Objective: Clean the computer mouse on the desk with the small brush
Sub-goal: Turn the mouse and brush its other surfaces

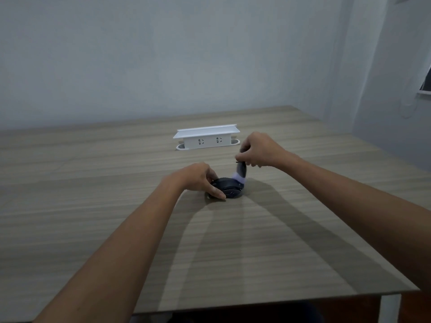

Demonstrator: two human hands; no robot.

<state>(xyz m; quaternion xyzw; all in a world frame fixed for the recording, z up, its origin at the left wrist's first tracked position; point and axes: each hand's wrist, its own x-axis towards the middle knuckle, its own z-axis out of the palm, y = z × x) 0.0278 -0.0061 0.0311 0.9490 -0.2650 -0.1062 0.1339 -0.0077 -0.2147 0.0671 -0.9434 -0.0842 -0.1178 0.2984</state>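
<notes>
A dark computer mouse (229, 188) lies on the wooden desk (116, 183) near its middle. My left hand (198, 180) grips the mouse from its left side, thumb along the near edge. My right hand (258, 149) pinches a small brush (240, 171) with a dark handle and pale lilac bristles. The brush points down, and its bristles touch the mouse's far right top. The mouse's left part is hidden under my fingers.
A white power socket box (206, 137) with a flat lid stands on the desk behind the mouse, close to my right hand. A plain wall rises past the desk's far edge. The desk's near edge runs below my forearms.
</notes>
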